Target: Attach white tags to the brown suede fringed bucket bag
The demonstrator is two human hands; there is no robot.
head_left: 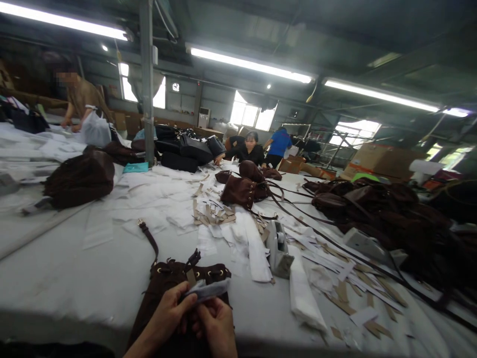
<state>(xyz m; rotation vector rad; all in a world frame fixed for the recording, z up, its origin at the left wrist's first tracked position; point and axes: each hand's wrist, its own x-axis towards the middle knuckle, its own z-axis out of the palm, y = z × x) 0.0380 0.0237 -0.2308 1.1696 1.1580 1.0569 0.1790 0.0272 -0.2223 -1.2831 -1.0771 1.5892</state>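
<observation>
- I see a big white table (pixel 67 278) that fills most of the view.
- A heap of dark brown bags (pixel 391 219) lies on the far right side of it.
- One more brown bag (pixel 80 179) sits on the left, and another brown bag (pixel 242 191) sits near the middle with long straps trailing away.
- White paper sheets (pixel 164 199) and tan card strips (pixel 212 216) are spread all over the middle.
- A small grey tool (pixel 278 248) stands among the papers.
- People work at the far end; one person (pixel 248 149) leans on the table.
- Right below me, at the near edge, lies a brown drawstring bag (pixel 167 283) with its strap (pixel 149 238) running away from me.
- My left hand (pixel 167 318) and my right hand (pixel 216 325) rest on this bag, close together.
- Both hands pinch a small grey cloth piece (pixel 208 289) between thumbs and fingertips, just over the bag's top.
</observation>
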